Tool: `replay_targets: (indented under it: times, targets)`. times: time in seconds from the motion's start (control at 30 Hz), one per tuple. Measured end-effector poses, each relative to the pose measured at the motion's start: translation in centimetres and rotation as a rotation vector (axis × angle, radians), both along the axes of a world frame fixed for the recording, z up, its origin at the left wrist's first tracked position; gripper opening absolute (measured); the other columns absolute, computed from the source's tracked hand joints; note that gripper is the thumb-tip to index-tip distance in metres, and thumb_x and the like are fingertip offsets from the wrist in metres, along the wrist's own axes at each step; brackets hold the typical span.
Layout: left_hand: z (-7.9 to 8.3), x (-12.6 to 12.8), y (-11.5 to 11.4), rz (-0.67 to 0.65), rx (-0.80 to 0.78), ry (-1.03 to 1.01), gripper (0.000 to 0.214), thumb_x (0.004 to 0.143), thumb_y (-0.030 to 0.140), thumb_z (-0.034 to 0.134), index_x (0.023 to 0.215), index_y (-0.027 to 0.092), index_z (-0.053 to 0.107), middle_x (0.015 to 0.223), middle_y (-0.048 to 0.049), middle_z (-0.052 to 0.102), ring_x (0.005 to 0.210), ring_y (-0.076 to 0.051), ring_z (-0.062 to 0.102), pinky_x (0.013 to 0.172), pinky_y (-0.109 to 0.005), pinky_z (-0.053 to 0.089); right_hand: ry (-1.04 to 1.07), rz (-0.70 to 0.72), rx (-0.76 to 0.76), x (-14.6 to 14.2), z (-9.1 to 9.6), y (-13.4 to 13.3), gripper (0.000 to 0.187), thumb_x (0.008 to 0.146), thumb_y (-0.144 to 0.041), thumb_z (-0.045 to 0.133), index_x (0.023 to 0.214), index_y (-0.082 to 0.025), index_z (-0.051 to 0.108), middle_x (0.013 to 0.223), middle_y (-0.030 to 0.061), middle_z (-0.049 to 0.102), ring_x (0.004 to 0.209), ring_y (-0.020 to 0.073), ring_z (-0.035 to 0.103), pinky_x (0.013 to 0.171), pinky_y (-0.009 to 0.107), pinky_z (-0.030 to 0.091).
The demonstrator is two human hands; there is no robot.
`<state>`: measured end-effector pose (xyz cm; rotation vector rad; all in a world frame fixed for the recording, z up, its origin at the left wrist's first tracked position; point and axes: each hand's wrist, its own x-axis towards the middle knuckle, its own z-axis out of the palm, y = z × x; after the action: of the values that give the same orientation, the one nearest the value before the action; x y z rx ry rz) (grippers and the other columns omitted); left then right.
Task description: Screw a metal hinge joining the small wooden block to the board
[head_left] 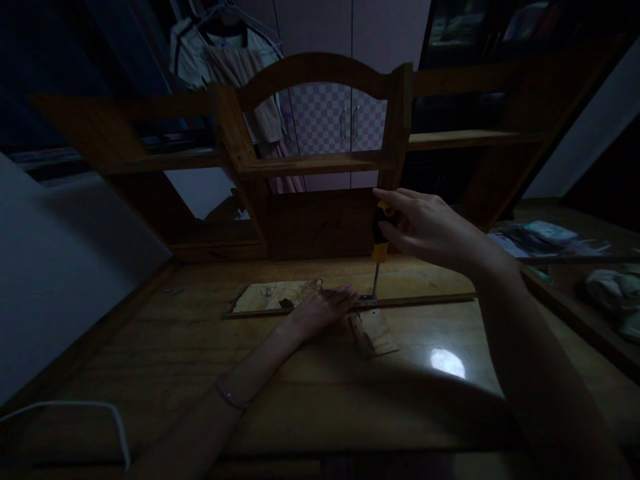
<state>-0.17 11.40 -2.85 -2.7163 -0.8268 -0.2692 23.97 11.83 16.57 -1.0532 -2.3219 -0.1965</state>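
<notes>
In the head view my right hand (417, 223) is closed around the black and yellow handle of a screwdriver (380, 252). The screwdriver stands nearly upright, its shaft pointing down at a small metal hinge (367, 301). That hinge lies at the edge of a long, thin wooden board (425, 288). My left hand (324, 312) lies flat across the board with its fingers stretched out, the tips touching or close beside the hinge. Left of it, the board's surface is pale with dark, rough patches. A small square wooden piece (377, 333) lies just in front of the hinge.
Everything lies on a glossy wooden desk (300, 400) with a shelf unit (320, 163) along its back. A white cable (75, 403) curves at the lower left. Cloth and plastic items (547, 233) lie to the right. Clothes (240, 60) hang behind. The room is dim.
</notes>
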Motion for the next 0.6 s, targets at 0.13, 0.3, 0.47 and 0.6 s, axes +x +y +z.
replay_targets:
  times: [0.13,0.3,0.47,0.6]
  targets:
    - [-0.4,-0.2,0.1,0.004,-0.004,-0.07,0.046,0.096,0.01,0.047,0.141,0.02,0.042,0.139,-0.01,0.055,0.124,-0.022,0.056,0.097,-0.038,0.052,0.01,0.054,0.014,0.1,0.1,-0.1,0.044,0.088,-0.032,0.056,0.13,-0.019,0.057,0.113,0.0097,0.066,0.092,0.0242,0.063,0.081,0.035,0.047]
    - [-0.4,-0.5,0.2,-0.02,-0.019,-0.115,0.046,0.098,0.013,0.046,0.142,0.023,0.041,0.138,-0.0096,0.055,0.124,-0.021,0.056,0.099,-0.037,0.05,0.018,-0.009,0.029,-0.2,0.0,-0.1,0.042,0.088,-0.04,0.056,0.123,-0.017,0.061,0.109,0.0106,0.065,0.084,0.0234,0.062,0.076,0.035,0.047]
    - [0.3,-0.4,0.2,-0.016,-0.06,-0.107,0.043,0.099,0.019,0.046,0.141,0.025,0.043,0.137,-0.0092,0.056,0.12,-0.022,0.059,0.097,-0.038,0.05,0.023,0.081,-0.063,0.2,0.6,-0.6,0.046,0.087,-0.034,0.054,0.131,-0.019,0.057,0.109,0.0088,0.067,0.082,0.0221,0.064,0.077,0.034,0.047]
    - [0.7,-0.3,-0.1,0.008,-0.087,-0.08,0.044,0.099,0.02,0.046,0.142,0.026,0.041,0.14,-0.0074,0.054,0.125,-0.022,0.054,0.102,-0.037,0.046,0.028,0.099,-0.061,0.1,0.8,-0.8,0.044,0.088,-0.032,0.054,0.131,-0.022,0.056,0.098,0.0054,0.069,0.073,0.0182,0.063,0.071,0.031,0.046]
